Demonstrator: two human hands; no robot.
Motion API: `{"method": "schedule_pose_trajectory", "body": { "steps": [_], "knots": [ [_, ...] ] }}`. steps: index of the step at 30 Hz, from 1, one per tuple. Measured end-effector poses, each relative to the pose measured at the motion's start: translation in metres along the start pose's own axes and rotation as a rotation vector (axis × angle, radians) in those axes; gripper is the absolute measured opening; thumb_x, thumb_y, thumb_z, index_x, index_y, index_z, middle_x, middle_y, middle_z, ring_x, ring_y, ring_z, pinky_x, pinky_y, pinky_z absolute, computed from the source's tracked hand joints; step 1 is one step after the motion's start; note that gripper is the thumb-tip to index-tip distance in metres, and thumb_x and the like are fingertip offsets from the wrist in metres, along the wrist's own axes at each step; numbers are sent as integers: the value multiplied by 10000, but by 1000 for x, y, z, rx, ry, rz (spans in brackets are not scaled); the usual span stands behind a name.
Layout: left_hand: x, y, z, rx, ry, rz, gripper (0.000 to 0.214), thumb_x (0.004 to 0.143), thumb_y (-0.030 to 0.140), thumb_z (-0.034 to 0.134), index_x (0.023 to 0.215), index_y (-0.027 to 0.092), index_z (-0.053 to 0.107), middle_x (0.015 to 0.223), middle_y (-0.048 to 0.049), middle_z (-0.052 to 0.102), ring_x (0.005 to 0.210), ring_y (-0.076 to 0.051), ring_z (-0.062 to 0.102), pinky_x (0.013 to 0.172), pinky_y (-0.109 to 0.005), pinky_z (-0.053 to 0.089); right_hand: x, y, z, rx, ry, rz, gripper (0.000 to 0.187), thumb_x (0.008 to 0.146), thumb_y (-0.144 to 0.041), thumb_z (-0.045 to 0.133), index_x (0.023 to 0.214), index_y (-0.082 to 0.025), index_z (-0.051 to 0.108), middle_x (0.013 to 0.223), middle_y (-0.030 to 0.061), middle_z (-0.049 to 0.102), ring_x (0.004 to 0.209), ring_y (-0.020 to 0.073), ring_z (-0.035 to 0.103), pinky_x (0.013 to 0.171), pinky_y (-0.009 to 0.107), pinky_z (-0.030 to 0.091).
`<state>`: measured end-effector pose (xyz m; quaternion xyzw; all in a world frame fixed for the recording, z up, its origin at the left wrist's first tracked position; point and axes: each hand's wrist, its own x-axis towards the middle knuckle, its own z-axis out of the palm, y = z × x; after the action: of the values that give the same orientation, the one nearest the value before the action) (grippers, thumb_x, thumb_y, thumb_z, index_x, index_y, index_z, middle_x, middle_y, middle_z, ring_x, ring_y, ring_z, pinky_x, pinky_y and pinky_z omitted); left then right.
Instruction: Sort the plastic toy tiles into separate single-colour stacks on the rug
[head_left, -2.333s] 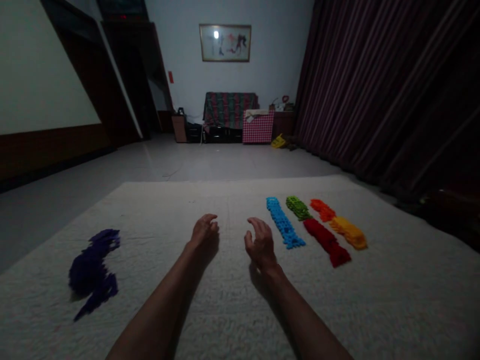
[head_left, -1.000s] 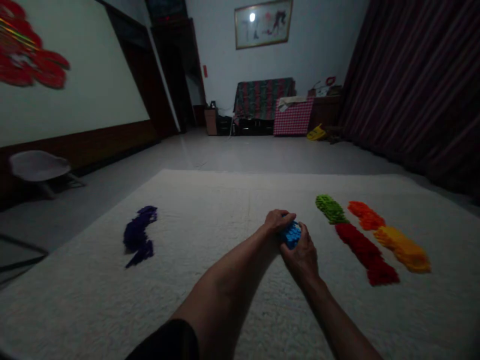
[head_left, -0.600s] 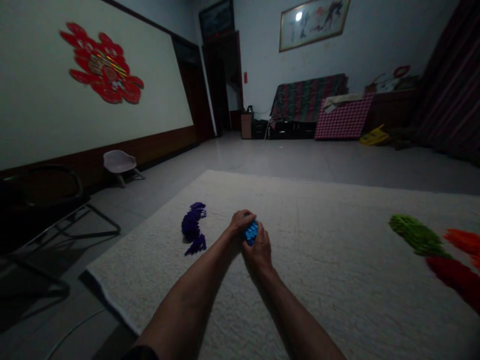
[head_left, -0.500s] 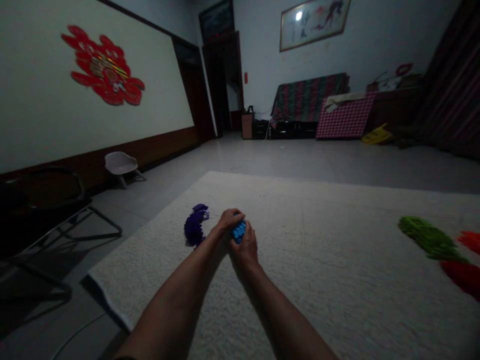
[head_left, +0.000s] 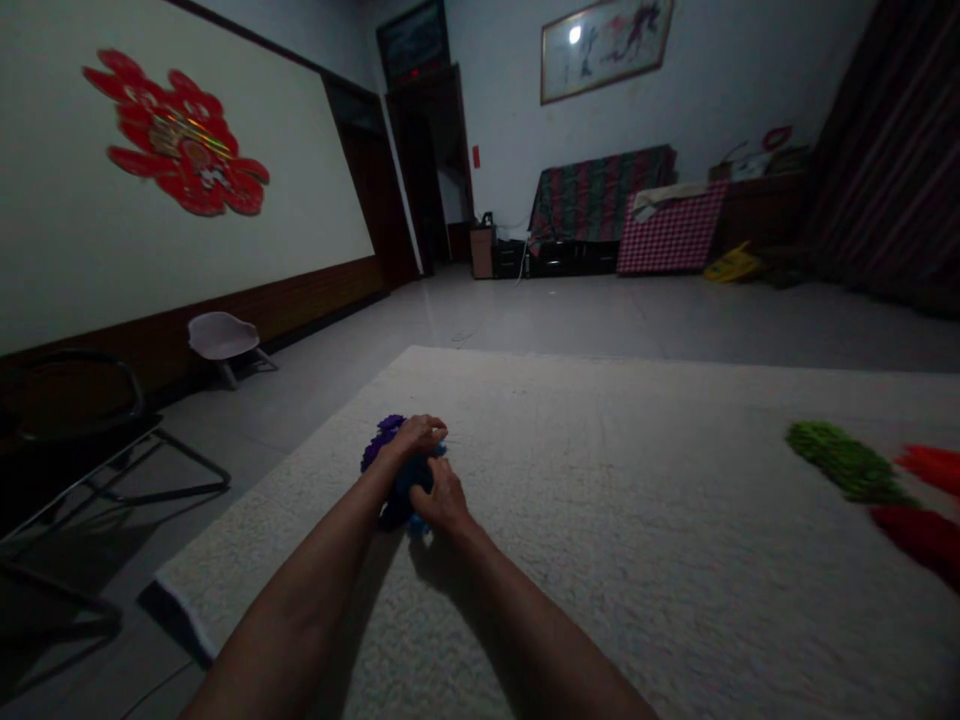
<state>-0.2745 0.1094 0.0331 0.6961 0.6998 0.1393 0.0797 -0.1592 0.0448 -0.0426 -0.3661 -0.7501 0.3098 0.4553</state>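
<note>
A blue, bumpy-textured soft bundle lies spread on the pale rug against a purple, similarly tufted bundle. My left hand is over the top of both, fingers stretched to the right past the blue edge. Just below it, my right hand rests on the blue bundle's right side, thumb and fingers apart. Much of the blue and purple material is hidden under my hands and left forearm. What exactly the bundles are, I cannot tell.
On the rug at right lie a green bundle, an orange one and a dark red one. A metal-framed chair and a small pale chair stand left of the rug.
Both hands have moved left and slightly down with the blue bundle, onto the purple one. The squeezed blue bundle has spread out, and my fingers have loosened. The view has shifted slightly.
</note>
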Motion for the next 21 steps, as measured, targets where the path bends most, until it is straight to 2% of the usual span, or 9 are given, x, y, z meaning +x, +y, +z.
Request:
{"method": "schedule_pose_trajectory", "body": {
  "steps": [4, 8, 12, 15, 18, 21],
  "knots": [
    [10, 54, 32, 54, -33, 66, 293, 860, 244, 541, 1065, 211, 747, 1112, -80, 748, 1077, -213, 653, 973, -269, 450, -33, 24, -80, -91, 24, 3, 371, 754, -105, 526, 1085, -184, 674, 1078, 100, 712, 974, 217, 668, 897, 363, 543],
    [21, 132, 78, 54, -92, 264, 324, 891, 277, 512, 1100, 185, 742, 1099, -104, 749, 1012, -218, 681, 916, -274, 478, -74, 49, -182, -284, 144, 62, 348, 779, -102, 518, 1062, -167, 708, 1057, 100, 736, 956, 196, 685, 889, 315, 542],
    [23, 221, 131, -18, -123, 505, 308, 882, 241, 498, 1046, 189, 754, 1082, -101, 743, 984, -215, 686, 881, -268, 492, -118, 66, -289, -540, 398, 198, 324, 793, -103, 486, 1017, -160, 713, 1019, 98, 747, 957, 199, 682, 909, 321, 519],
    [22, 285, 165, -110, -102, 625, 332, 889, 247, 492, 1110, 178, 729, 1137, -118, 719, 989, -225, 683, 909, -299, 501, -155, 71, -363, -795, 677, 312, 323, 815, -123, 463, 1031, -157, 701, 1032, 110, 739, 991, 233, 655, 944, 382, 470],
    [26, 346, 191, -258, -90, 696, 424, 886, 296, 531, 1282, 176, 628, 1222, -125, 683, 1057, -234, 663, 968, -341, 497, -191, 74, -420, -1002, 861, 419, 331, 822, -183, 497, 1099, -141, 673, 1103, 130, 711, 1071, 275, 608, 958, 426, 429],
    [39, 407, 209, -386, -124, 705, 543, 857, 318, 594, 1377, 175, 534, 1340, -131, 616, 1192, -248, 607, 1043, -368, 462, -220, 79, -449, -1129, 946, 560, 410, 812, -278, 565, 1188, -126, 622, 1237, 166, 646, 1163, 320, 548, 958, 459, 408]
  ]
}}
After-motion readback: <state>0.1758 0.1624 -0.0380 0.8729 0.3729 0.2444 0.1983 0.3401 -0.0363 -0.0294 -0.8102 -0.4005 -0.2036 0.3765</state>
